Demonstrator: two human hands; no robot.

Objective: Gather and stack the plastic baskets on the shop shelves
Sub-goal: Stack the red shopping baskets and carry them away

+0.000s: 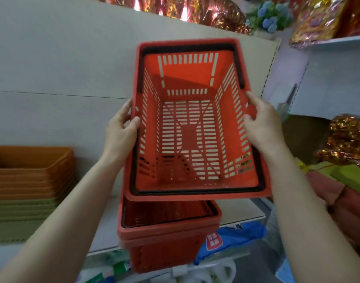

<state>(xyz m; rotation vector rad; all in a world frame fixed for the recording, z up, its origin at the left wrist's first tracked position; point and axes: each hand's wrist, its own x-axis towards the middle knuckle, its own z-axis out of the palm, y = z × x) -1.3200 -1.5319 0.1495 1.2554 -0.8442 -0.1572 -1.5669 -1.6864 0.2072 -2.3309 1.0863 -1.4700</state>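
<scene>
I hold a red slotted plastic basket with black handles folded along its rim, tilted with its open top toward me. My left hand grips its left rim and my right hand grips its right rim. Just below it, a stack of red baskets sits at the front edge of the shelf, partly overhanging it. The held basket hovers above the stack and hides much of the stack's opening.
A pile of orange and olive trays stands on the shelf at the left. Gold foil packets and red cloth fill the right shelf. A blue bag lies below. Artificial blue flowers sit on top.
</scene>
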